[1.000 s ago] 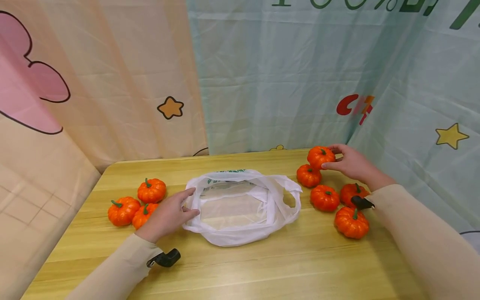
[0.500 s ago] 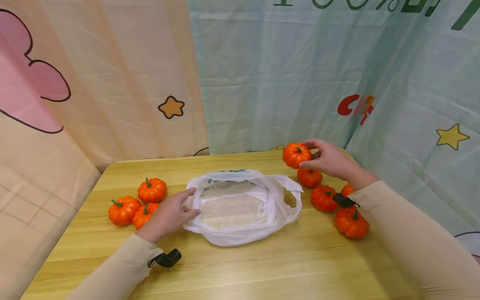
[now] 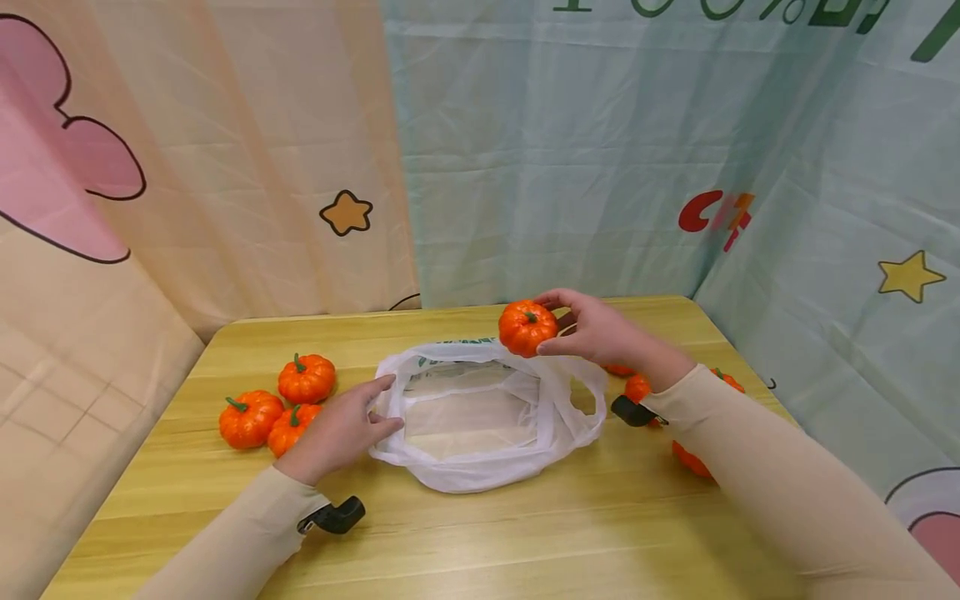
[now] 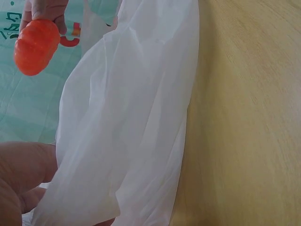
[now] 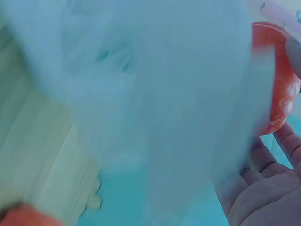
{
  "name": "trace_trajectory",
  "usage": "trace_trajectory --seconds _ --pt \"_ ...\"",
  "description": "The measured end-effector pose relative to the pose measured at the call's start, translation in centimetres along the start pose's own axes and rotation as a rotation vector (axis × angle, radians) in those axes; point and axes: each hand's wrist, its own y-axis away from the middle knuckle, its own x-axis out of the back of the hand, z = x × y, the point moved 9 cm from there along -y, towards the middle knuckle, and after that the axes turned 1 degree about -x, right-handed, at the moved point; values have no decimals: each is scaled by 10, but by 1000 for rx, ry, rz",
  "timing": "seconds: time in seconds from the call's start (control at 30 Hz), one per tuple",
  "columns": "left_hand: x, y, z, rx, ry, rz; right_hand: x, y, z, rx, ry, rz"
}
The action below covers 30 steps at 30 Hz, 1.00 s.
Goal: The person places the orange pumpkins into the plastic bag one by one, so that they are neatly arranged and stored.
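Observation:
My right hand [image 3: 603, 335] holds a small orange pumpkin [image 3: 527, 330] with a green stem, fingers behind and thumb in front. It is above the back right rim of a white plastic bag [image 3: 480, 477], whose mouth gapes upward. My left hand [image 3: 337, 433] holds the bag's left rim, thumb and index finger reaching over into the mouth. White plastic covers part of the left fingers [image 4: 28, 165] in the left wrist view. The right wrist view is blurred by the bag; the pumpkin [image 5: 280, 87] shows at its right edge.
Three more pumpkins [image 3: 306, 379] sit left of the bag on the wooden table [image 3: 480, 550]. Others, such as the pumpkin [image 3: 692, 460] at right, are partly hidden by my right arm. Printed cloth [image 3: 525, 183] hangs behind the table.
My right hand has carried the pumpkin leftward from above the right-hand group to over the bag's back right rim. The left hand and the bag have stayed in place.

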Motion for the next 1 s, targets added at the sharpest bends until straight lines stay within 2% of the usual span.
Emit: trace_trajectory --seconds 0.2,0.37,0.5,0.6,0.8,1.0 --pt "0 0 1 -7 13 0 -47 -15 -24 67 37 -89" --pt "0 0 2 -16 8 2 -86 -29 -36 83 43 -155" --pt "0 -1 3 -27 2 4 -110 -39 -44 103 72 -190" --pt "-1 -1 3 -33 -1 2 -117 -46 -48 105 106 -200" --pt "-2 -3 2 -30 9 -3 -111 -55 -56 105 110 -164" --pt "-2 -3 1 -19 13 -3 -128 -64 -50 118 158 -202"
